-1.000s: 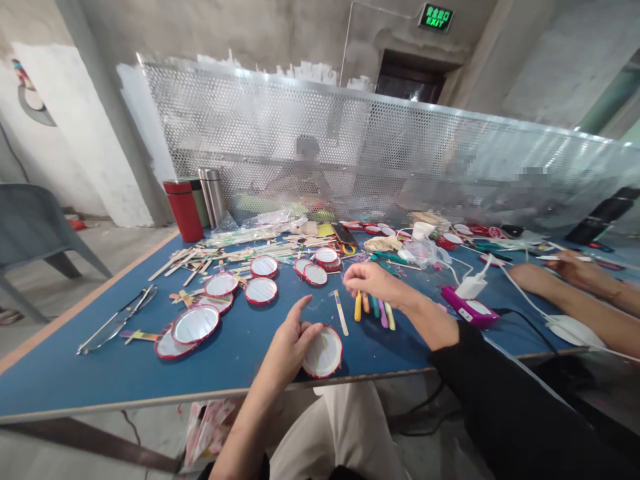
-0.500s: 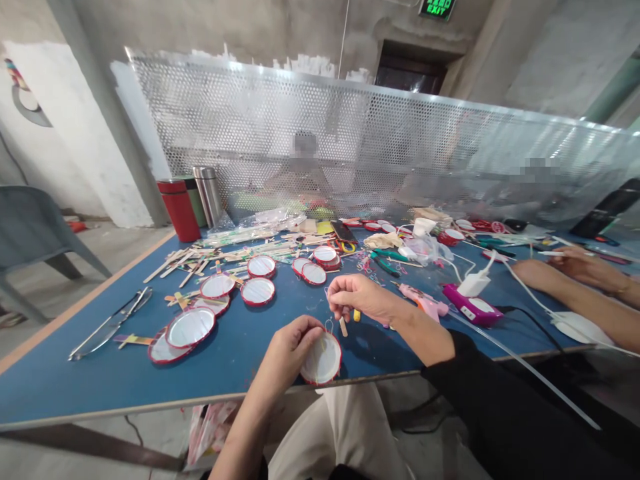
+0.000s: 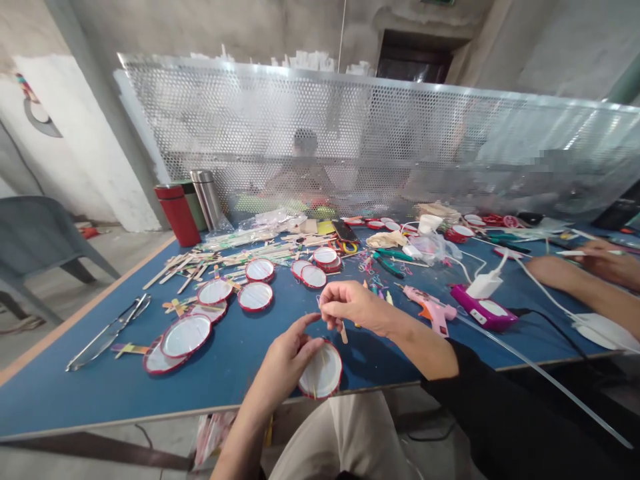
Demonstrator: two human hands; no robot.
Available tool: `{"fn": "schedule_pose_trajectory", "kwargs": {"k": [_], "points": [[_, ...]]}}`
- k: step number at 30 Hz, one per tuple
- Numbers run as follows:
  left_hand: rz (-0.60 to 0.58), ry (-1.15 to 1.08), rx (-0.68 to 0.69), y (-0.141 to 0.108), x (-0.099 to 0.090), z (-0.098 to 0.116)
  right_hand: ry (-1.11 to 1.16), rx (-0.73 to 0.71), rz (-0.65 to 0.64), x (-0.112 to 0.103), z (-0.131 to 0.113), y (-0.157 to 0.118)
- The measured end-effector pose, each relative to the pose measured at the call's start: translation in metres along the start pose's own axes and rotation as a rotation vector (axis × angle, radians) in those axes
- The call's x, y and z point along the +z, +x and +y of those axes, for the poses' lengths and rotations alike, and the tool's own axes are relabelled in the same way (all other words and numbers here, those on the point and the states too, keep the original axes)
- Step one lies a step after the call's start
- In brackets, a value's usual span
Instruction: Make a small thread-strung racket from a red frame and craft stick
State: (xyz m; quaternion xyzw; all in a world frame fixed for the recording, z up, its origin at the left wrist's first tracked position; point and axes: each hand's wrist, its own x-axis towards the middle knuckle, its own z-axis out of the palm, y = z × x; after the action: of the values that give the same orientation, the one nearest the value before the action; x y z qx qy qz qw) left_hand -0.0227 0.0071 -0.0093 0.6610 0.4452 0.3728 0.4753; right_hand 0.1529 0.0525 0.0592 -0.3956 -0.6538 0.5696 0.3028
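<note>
A round white disc with a red rim [image 3: 321, 373] is at the table's front edge. My left hand [image 3: 293, 353] holds its upper left side, thumb over the rim and index finger stretched toward my other hand. Just above the disc, the fingers of my right hand [image 3: 345, 308] are pinched together. A short wooden stick [image 3: 344, 335] shows below them. Whatever thin item sits between those fingertips is too small to make out. Similar red-rimmed discs [image 3: 255, 297] lie to the left, some overlapping.
Wooden sticks [image 3: 187, 267], eyeglasses [image 3: 107, 333] and flasks [image 3: 177, 217] are on the left. A pink glue gun [image 3: 430, 307], purple power strip [image 3: 483, 312] and green-handled pliers [image 3: 387, 263] lie right. Another person's hands [image 3: 555, 272] work at far right. A perforated metal screen [image 3: 350, 133] stands behind.
My left index finger has stretched up toward my right hand, which has shifted slightly left. The loop of thread above the disc no longer shows. The camera view has tilted slightly.
</note>
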Motion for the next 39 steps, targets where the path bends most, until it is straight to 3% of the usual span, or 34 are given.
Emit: {"fn": "schedule_pose_trajectory", "kwargs": {"k": [6,10,13,17,21,25,28,31,37,39], "points": [[0.049,0.085,0.016,0.0,-0.001,0.005,-0.061,0.002,-0.057,0.009,-0.003,-0.005],[0.073,0.137,0.015,-0.002,0.0,0.012,-0.199,0.008,0.029,0.002,-0.008,-0.005],[0.09,0.129,0.011,-0.003,0.001,0.014,-0.372,0.009,0.238,-0.023,-0.01,0.0],[0.113,0.111,0.021,-0.002,0.001,0.009,-0.638,0.065,0.528,-0.077,-0.007,0.008],[0.134,0.093,0.035,-0.002,0.0,0.003,-0.822,0.17,0.614,-0.117,0.003,0.007],[0.158,0.046,0.028,-0.002,0.0,0.002,-0.899,0.199,0.691,-0.127,0.008,0.002],[0.177,0.014,0.026,-0.002,-0.001,0.004,-0.881,0.17,0.714,-0.117,0.002,-0.001],[0.196,-0.042,0.019,-0.004,-0.002,0.007,-0.79,0.103,0.636,-0.089,-0.006,-0.008],[0.165,-0.162,0.055,-0.012,-0.003,0.011,-0.467,0.005,0.193,0.003,0.007,-0.025],[0.149,-0.18,0.073,-0.013,-0.004,0.011,-0.206,-0.049,0.096,0.023,0.017,-0.027]]}}
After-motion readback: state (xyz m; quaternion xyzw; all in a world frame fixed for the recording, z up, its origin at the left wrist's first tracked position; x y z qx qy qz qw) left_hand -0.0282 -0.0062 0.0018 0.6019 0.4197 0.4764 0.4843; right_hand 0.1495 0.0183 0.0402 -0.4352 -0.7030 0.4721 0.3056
